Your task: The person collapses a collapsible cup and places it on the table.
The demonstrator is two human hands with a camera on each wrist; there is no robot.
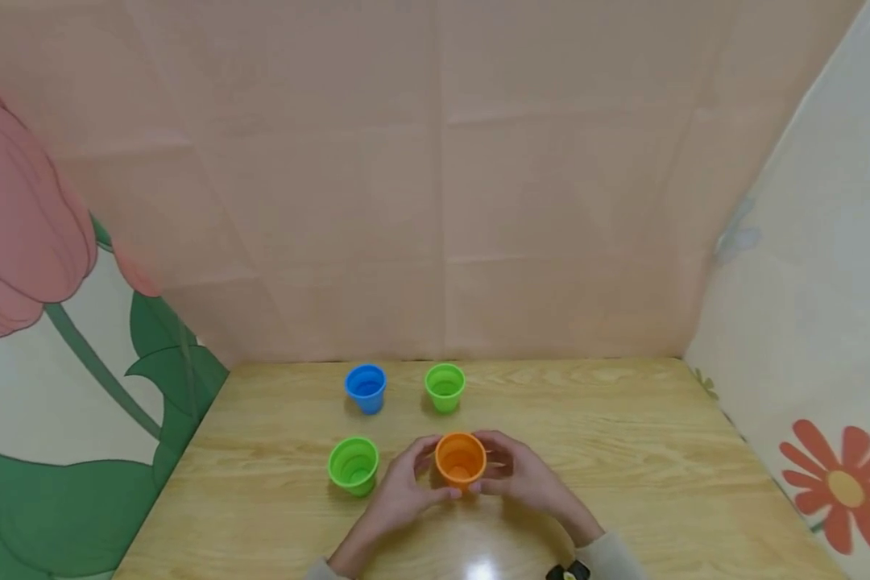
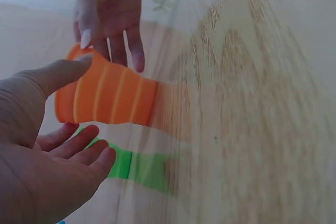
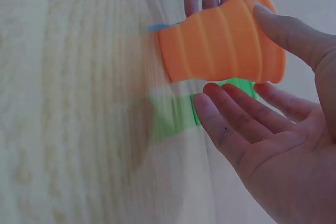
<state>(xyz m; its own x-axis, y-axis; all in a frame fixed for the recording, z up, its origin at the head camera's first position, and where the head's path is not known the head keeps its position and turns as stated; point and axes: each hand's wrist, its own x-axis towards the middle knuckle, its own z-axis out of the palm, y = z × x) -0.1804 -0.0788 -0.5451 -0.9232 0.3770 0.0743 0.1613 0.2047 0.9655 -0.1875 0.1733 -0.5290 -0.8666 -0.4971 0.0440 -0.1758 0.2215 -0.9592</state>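
An orange ribbed cup (image 1: 461, 461) stands upright on the wooden table, its mouth facing up. My left hand (image 1: 406, 485) holds it from the left, thumb on the near side by the rim and index finger toward the far side. From the right, my right hand (image 1: 525, 477) holds the same cup in a matching way. In the left wrist view the left thumb (image 2: 63, 74) presses close under the cup's rim, while the other fingers spread beside its wall. In the right wrist view the right thumb (image 3: 289, 30) lies against the upper wall.
A green cup (image 1: 354, 466) stands just left of my left hand. Farther back are a blue cup (image 1: 366, 388) and another green cup (image 1: 445, 387), both upright. A plain pinkish cloth (image 1: 435, 201) hangs behind the table (image 1: 623, 419), with flower-printed sheets at both sides.
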